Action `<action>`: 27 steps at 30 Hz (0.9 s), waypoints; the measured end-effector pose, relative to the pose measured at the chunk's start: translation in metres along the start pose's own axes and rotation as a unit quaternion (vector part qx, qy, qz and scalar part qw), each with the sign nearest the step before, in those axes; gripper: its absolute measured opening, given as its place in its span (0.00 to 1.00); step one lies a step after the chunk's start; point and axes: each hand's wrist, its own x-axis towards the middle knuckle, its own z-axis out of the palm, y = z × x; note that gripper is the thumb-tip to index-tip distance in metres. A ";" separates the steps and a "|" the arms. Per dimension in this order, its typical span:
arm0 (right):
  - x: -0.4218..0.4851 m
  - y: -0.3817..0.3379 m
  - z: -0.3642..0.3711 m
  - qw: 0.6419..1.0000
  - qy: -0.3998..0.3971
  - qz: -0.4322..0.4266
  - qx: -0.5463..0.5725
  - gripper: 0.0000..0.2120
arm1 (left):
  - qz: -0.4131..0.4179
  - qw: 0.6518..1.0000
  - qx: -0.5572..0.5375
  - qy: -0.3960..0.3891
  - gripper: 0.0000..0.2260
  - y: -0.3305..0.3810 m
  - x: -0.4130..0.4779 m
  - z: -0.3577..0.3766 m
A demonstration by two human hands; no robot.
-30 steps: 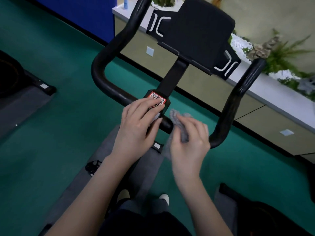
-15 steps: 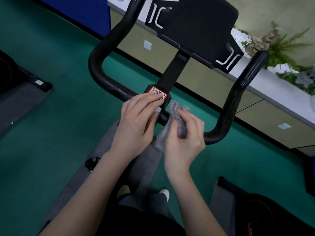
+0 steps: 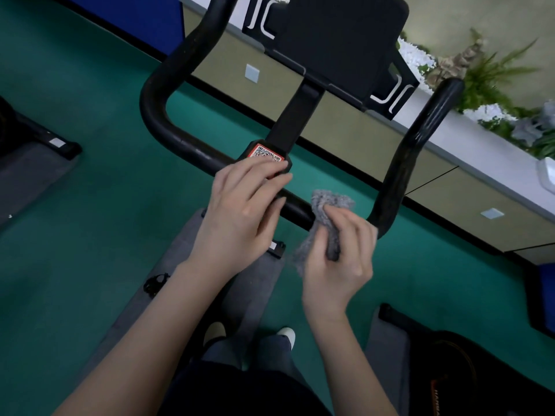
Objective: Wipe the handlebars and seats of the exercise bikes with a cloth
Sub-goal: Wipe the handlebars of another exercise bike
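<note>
The exercise bike's black U-shaped handlebar (image 3: 168, 127) fills the middle of the head view, with a black console panel (image 3: 339, 43) above its stem. My left hand (image 3: 243, 211) rests over the handlebar's centre clamp, fingers lying across the bar beside a red QR sticker (image 3: 265, 153). My right hand (image 3: 339, 259) grips a crumpled grey cloth (image 3: 329, 205) and presses it on the lower crossbar, just left of the right bend. The seat is not in view.
Green floor surrounds the bike, with a grey mat (image 3: 168, 280) under it. A second bike's black base (image 3: 42, 136) sits at left, another machine (image 3: 450, 370) at lower right. A beige cabinet (image 3: 450, 205) with plants (image 3: 495, 76) runs behind.
My right hand has slid the cloth rightward along the crossbar toward the right bend. My left hand stays on the centre clamp. The view has shifted slightly.
</note>
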 end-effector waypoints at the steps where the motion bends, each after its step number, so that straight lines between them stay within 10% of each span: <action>1: 0.000 -0.001 0.000 1.000 -0.003 0.002 0.005 0.08 | 0.007 1.000 0.000 -0.011 0.11 0.001 0.001 0.001; 7: 0.029 0.007 -0.023 0.996 -0.050 0.059 -0.039 0.08 | 0.003 0.999 0.006 -0.043 0.11 0.000 0.000 0.003; 16: 0.106 -0.005 0.022 0.882 -0.451 0.134 -0.034 0.07 | -0.025 0.998 0.004 -0.050 0.19 -0.003 -0.005 -0.002; 27: 0.116 0.008 0.021 0.829 -0.527 0.187 -0.014 0.04 | -0.029 0.999 0.000 -0.029 0.19 -0.004 -0.004 0.000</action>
